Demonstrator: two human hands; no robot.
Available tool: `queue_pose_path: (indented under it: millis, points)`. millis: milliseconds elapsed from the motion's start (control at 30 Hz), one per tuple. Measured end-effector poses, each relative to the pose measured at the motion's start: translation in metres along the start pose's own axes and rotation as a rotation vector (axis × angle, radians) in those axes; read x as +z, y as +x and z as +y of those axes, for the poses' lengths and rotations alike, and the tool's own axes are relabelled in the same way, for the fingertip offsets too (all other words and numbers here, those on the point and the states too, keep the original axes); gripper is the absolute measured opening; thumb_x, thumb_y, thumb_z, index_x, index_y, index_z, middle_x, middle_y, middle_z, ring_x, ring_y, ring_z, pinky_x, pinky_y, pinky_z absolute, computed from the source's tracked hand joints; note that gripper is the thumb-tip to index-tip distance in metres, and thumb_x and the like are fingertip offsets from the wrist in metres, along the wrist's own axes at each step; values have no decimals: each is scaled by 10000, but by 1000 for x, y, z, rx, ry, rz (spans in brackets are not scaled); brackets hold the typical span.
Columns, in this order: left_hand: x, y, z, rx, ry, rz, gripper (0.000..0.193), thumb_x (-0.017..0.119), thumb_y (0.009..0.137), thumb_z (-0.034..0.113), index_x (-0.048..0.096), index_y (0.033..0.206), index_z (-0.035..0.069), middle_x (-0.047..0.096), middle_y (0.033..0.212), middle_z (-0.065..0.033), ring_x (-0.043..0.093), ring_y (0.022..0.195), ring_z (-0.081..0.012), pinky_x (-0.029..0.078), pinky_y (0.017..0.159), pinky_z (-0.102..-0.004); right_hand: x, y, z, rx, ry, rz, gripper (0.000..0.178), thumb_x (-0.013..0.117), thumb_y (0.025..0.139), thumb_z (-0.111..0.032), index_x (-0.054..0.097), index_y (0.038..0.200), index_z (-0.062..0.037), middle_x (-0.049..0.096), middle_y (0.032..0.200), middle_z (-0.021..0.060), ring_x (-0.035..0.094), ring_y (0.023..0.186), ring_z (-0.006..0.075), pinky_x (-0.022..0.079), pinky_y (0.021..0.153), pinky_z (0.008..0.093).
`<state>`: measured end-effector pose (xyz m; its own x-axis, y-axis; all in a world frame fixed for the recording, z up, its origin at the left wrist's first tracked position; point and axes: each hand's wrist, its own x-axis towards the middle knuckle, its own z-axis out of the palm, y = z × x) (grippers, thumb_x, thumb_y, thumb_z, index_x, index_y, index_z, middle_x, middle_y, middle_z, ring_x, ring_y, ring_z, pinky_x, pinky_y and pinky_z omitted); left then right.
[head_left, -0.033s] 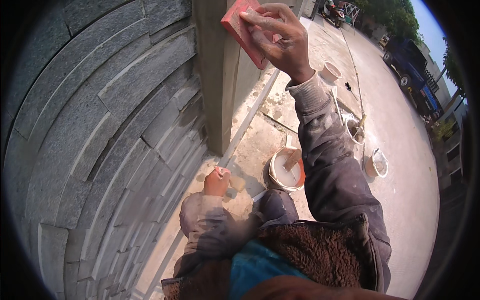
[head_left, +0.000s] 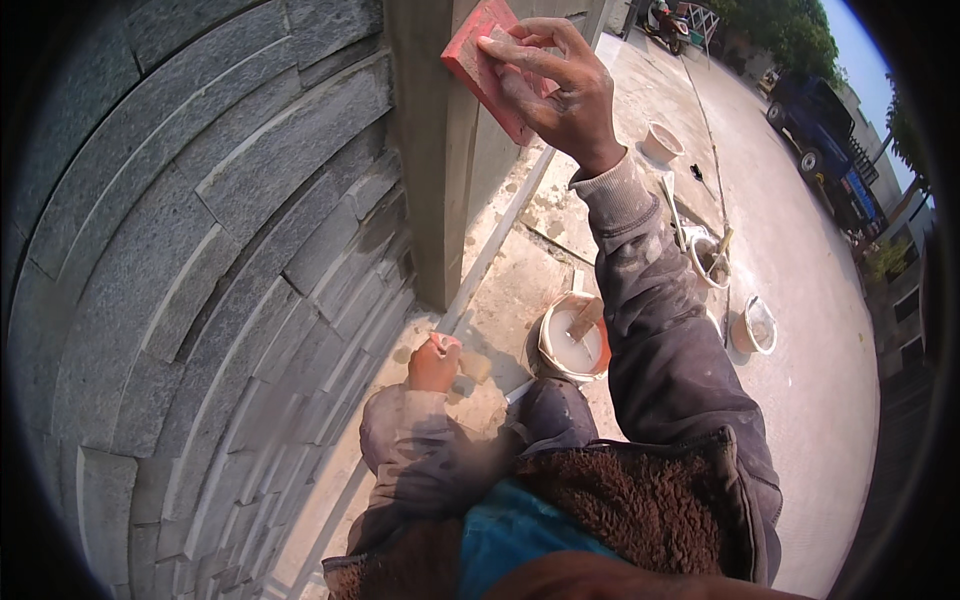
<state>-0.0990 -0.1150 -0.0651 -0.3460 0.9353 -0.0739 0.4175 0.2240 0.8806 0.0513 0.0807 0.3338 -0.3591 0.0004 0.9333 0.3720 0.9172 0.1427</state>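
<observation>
My right hand (head_left: 565, 95), raised and dusted with pale residue, grips a flat red plastering float (head_left: 468, 42) by its back. The float is tilted along the edge of a smooth grey pillar (head_left: 432, 200); whether its face touches is hidden. Low down by the foot of the pillar, my left hand (head_left: 433, 371) is closed around a small pinkish-red thing (head_left: 446, 341), mostly covered by the fingers. Between my arms stands a bucket (head_left: 601, 350) of whitish liquid, with a flat stick (head_left: 587, 317) leaning in it.
A layered grey stone wall (head_left: 250, 210) runs along my left. On the paved ground to the right stand a pail (head_left: 662, 143), a bucket with tools (head_left: 712, 278) and another pail (head_left: 745, 338). A dark blue truck (head_left: 820, 125) is parked farther off.
My right hand and the float have shifted very slightly downward along the pillar. The left hand looks unmoved.
</observation>
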Motion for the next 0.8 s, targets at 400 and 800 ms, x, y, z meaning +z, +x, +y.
queue_pose_path:
  millis: [400,800]
  points:
    - [-3,-1,21,22,52,24,283,653,870,318,765,944,69,754,770,-96,750,751,-251,559,726,-366,-36,56,31,-61,30,228,400,752,818,-24,791,1160,-228,701,1174,20,731,996,207,629,814,333]
    - [5,6,13,-33,150,29,285,656,861,336,773,881,76,766,774,-98,763,788,-250,573,748,-382,-53,157,57,-254,-61,301,342,753,832,-61,802,1126,-230,710,1149,16,719,981,194,631,841,331]
